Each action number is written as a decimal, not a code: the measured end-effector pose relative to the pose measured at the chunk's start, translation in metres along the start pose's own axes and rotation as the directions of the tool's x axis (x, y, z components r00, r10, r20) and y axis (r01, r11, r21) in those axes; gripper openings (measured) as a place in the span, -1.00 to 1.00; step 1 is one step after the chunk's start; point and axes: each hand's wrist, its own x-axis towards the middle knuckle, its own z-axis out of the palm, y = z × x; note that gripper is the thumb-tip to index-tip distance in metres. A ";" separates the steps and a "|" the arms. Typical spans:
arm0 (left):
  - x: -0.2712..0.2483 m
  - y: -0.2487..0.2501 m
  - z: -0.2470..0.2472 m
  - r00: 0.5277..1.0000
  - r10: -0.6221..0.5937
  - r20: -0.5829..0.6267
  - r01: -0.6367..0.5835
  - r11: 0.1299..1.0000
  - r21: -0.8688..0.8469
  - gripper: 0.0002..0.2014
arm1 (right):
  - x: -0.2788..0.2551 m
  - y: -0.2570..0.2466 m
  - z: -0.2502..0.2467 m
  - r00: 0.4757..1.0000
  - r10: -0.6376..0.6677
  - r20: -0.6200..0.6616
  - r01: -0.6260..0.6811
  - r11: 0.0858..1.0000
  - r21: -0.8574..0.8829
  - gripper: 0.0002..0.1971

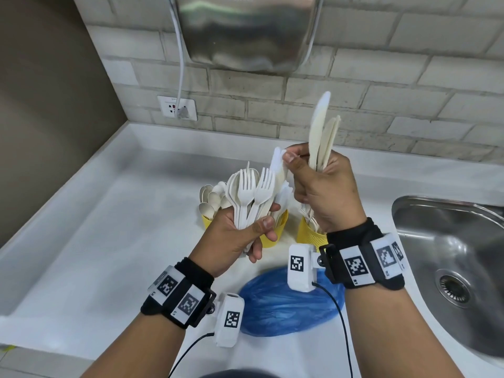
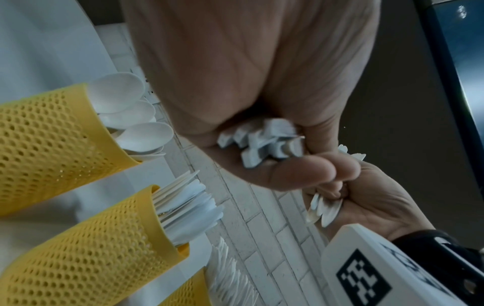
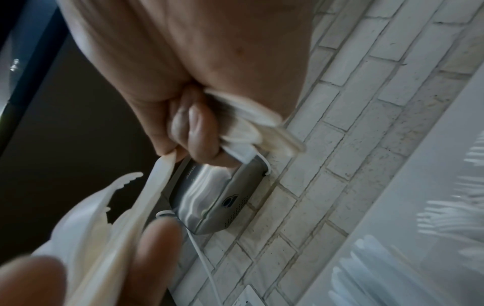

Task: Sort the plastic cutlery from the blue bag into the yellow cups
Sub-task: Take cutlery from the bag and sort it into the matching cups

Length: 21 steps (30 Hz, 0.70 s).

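Observation:
My left hand (image 1: 257, 227) grips a mixed bundle of white plastic cutlery (image 1: 252, 196), forks and spoons pointing up; its handle ends (image 2: 261, 142) show in my palm. My right hand (image 1: 300, 167) holds several knives (image 1: 321, 135) upright in curled fingers, while its thumb and forefinger pinch the tip of another knife (image 1: 278, 165) that sticks out of the bundle. Behind the hands stand three yellow mesh cups: the left cup (image 1: 206, 221) with spoons, the middle cup (image 1: 275, 231) with knives, the right cup (image 1: 309, 236) with forks. The blue bag (image 1: 286, 306) lies flat under my wrists.
A steel sink (image 1: 450, 241) is set into the white counter (image 1: 109, 241) on the right. A steel hand dryer (image 1: 245, 31) hangs on the brick wall above, with its cable running to a socket (image 1: 177, 107). A brown wall closes the left side.

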 end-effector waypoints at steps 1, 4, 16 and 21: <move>0.000 0.001 0.000 1.000 -0.001 -0.017 0.001 1.000 0.006 -0.72 | 0.001 0.000 -0.001 0.999 0.004 -0.033 -0.003 1.000 0.021 -0.93; 0.000 0.001 0.001 0.997 0.024 -0.067 -0.022 0.999 0.026 -0.70 | 0.003 0.002 -0.005 0.997 -0.008 -0.081 0.009 1.000 0.019 -0.90; -0.001 0.002 0.002 0.993 0.041 -0.115 -0.042 0.999 -0.002 -0.60 | -0.003 0.016 -0.002 0.997 0.006 -0.075 -0.004 1.000 0.028 -0.77; 0.000 0.005 0.002 0.991 0.065 -0.113 -0.065 0.998 0.002 -0.68 | -0.011 0.017 0.000 0.999 0.037 0.038 -0.041 0.992 0.116 -0.44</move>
